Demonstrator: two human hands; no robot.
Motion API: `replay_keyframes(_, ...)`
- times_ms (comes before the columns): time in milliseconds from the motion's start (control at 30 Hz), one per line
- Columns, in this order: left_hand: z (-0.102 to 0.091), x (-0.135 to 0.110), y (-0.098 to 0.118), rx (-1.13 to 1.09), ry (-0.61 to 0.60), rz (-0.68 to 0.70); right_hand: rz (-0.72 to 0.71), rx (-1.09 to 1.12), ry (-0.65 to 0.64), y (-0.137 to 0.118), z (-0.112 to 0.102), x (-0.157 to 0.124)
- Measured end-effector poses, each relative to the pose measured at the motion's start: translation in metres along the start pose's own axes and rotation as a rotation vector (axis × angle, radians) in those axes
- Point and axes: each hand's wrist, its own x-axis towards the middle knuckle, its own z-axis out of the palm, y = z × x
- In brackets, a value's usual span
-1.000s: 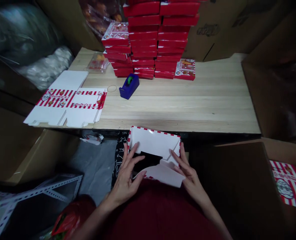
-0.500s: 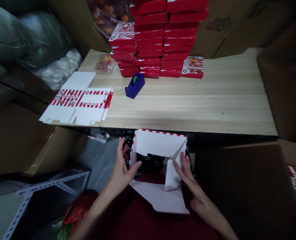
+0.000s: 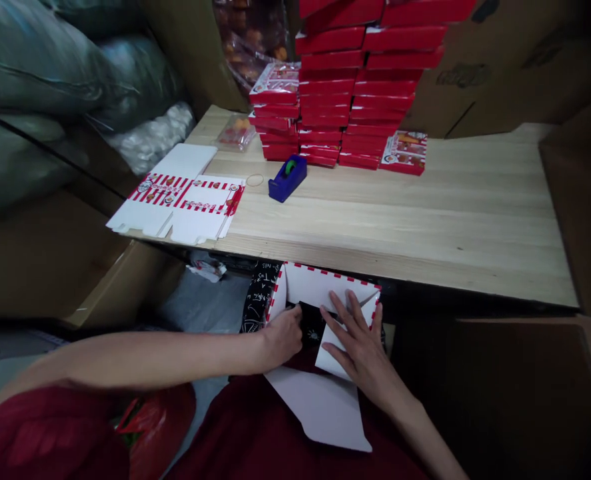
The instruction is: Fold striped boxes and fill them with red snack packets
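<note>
A white cardboard box (image 3: pixel 320 279) with a red-and-white dashed edge lies partly folded on my lap, open toward me. Its long front flap (image 3: pixel 320 407) hangs down over my dark red clothing. My left hand (image 3: pixel 282 339) is closed at the box's left side, its fingers curled inward; what they grip is hidden. Spread flat, the fingers of my right hand (image 3: pixel 358 340) rest over the right side flap (image 3: pixel 331 353). Dark fabric with white writing (image 3: pixel 260 293) shows beneath the box and through its opening.
Flat printed cartons (image 3: pixel 175 207) lie on the left of the wooden table (image 3: pixel 425 227). Beyond them are a blue tape dispenser (image 3: pixel 288 179), a rubber band (image 3: pixel 255 180), a clear pack (image 3: pixel 236 132) and tall stacks of red boxes (image 3: pixel 325 100). A red bag (image 3: pixel 160 427) is below left.
My left hand has gone from spread fingers to a closed shape at the box's left side, its forearm swinging level. My right hand has moved inward over the right flap. The camera view has tilted.
</note>
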Motion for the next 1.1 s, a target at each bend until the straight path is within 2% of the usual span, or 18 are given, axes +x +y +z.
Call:
replay_keyframes(33,-0.005,0.002,-0.001,0.031,0.008,0.092,0.001,0.004,0.006,-0.001,0.001,-0.001)
replay_keyframes(100,-0.028,0.006,-0.002,0.11,0.027,0.341,-0.007,0.03,0.008,-0.002,0.001,-0.003)
replay_keyframes(167,-0.058,0.007,-0.002,0.098,0.098,0.443,0.0,0.077,0.018,-0.003,0.001,-0.003)
replay_keyframes(233,-0.085,0.003,-0.003,0.033,0.166,0.385,0.024,0.141,0.052,-0.004,0.0,-0.005)
replay_keyframes(300,-0.105,-0.013,-0.004,-0.108,0.192,0.204,0.052,0.236,0.1,-0.007,0.0,-0.011)
replay_keyframes(400,-0.116,-0.052,-0.004,-0.391,0.095,-0.03,0.104,0.442,0.148,-0.012,-0.001,-0.025)
replay_keyframes(467,-0.114,-0.078,-0.001,-0.489,0.005,-0.071,0.136,0.541,0.143,-0.015,-0.004,-0.035)
replay_keyframes(567,-0.095,-0.094,0.006,-0.453,-0.018,-0.094,0.148,0.593,0.047,-0.018,-0.013,-0.046)
replay_keyframes(700,-0.061,-0.08,0.015,-0.396,0.132,-0.103,0.161,0.69,-0.144,-0.014,-0.028,-0.056)
replay_keyframes(800,-0.046,-0.066,0.022,-0.42,0.275,-0.143,0.188,0.839,-0.179,-0.01,-0.033,-0.066)
replay_keyframes(900,-0.041,-0.059,0.029,-0.444,0.336,-0.191,0.245,0.903,-0.124,-0.011,-0.023,-0.075)
replay_keyframes(1033,-0.04,-0.062,0.036,-0.483,0.251,-0.169,0.297,0.82,0.069,-0.016,-0.001,-0.073)
replay_keyframes(1100,-0.038,-0.067,0.036,-0.525,0.254,-0.122,0.294,0.839,0.164,-0.017,0.007,-0.068)
